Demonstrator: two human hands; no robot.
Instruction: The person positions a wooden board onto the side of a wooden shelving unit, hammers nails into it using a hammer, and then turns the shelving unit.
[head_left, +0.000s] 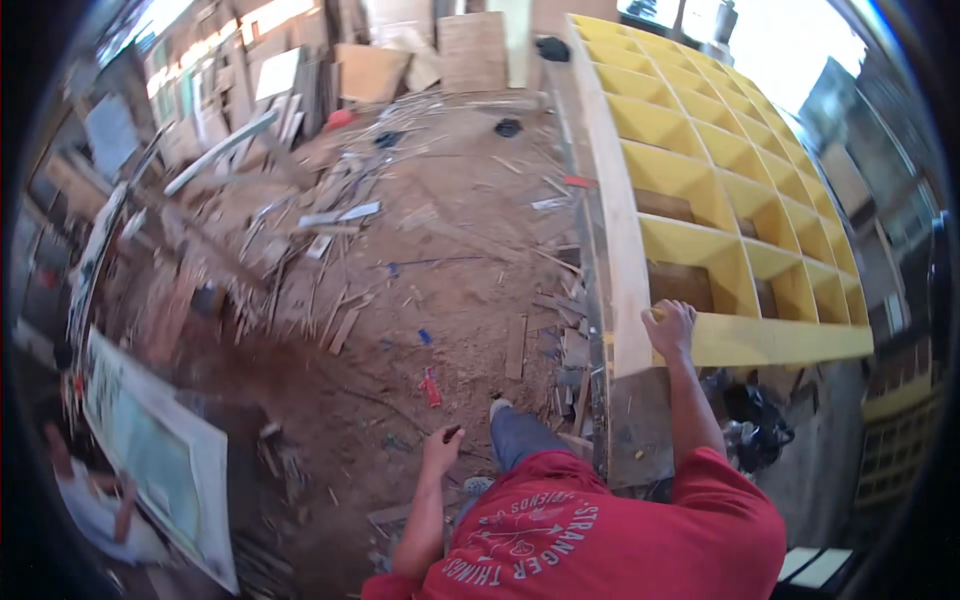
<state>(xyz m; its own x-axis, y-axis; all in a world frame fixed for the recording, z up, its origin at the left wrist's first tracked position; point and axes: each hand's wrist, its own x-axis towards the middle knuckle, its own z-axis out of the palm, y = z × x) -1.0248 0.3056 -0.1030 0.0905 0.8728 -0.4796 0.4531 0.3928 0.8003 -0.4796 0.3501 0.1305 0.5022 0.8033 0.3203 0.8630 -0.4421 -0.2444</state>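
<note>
My right hand [672, 328] is at the near left corner of a large wooden grid frame [760, 342], its fingers curled over the edge. The frame has yellow dividers forming several square compartments and a pale long side board [622, 240]. A small yellow patch shows at these fingers; whether it is a separate piece or the frame itself, I cannot tell. My left hand [440, 452] hangs low over the dirt floor, apart from the frame. Its fingers close around a small dark object [453, 434] whose kind I cannot make out.
The frame rests on a workbench [640, 430]. Wood scraps [516, 345] and a red object [430, 387] litter the dirt floor. At lower left, a person [105, 500] is beside a pale panelled frame [160, 450]. Boards [487, 52] lean at the back. A black plastic bag [755, 425] lies beneath the grid.
</note>
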